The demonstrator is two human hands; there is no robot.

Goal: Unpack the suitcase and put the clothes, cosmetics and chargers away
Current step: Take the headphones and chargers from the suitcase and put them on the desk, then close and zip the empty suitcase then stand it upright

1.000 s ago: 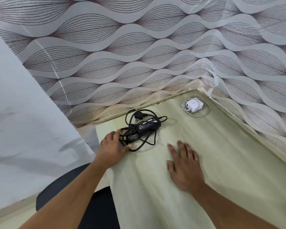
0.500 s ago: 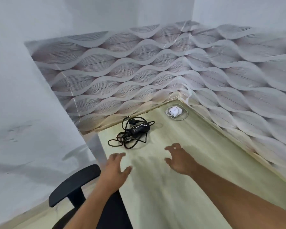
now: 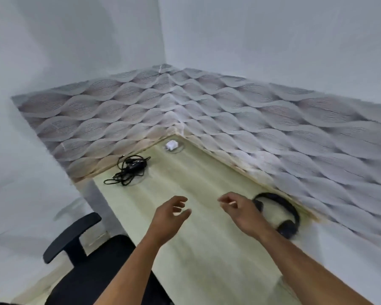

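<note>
Head view shows my 2 hands raised over the desk (image 3: 207, 249), both holding nothing. My left hand (image 3: 169, 214) hangs with its fingers loosely curled and apart; my right hand (image 3: 238, 209) is the same, fingers relaxed and bent, gripping nothing.

As for the chargers, 2 already lie on the desk. I judge that part of the task done or nearly so. The black charger (image 3: 130, 170) sits near the back left edge, close to the wall, its cable in a loose tangle of loops around a dark oblong brick. The white charger (image 3: 172, 145) rests in the far corner, a small rounded block with a thin pale cord coiled about it. They lie well apart from each other and from my hands. No suitcase, clothes or cosmetics appear here, so I cannot tell how much of those is left.

A pair of black headphones (image 3: 284, 216) lies beside my right wrist, against the right wall, with a curved band and padded cups. The desk top is pale, smooth, with a faint wood grain. The wallpaper (image 3: 251, 119) behind it shows grey wavy leaf shapes with fine lines. A black chair (image 3: 90, 280) with an armrest stands at lower left.
</note>
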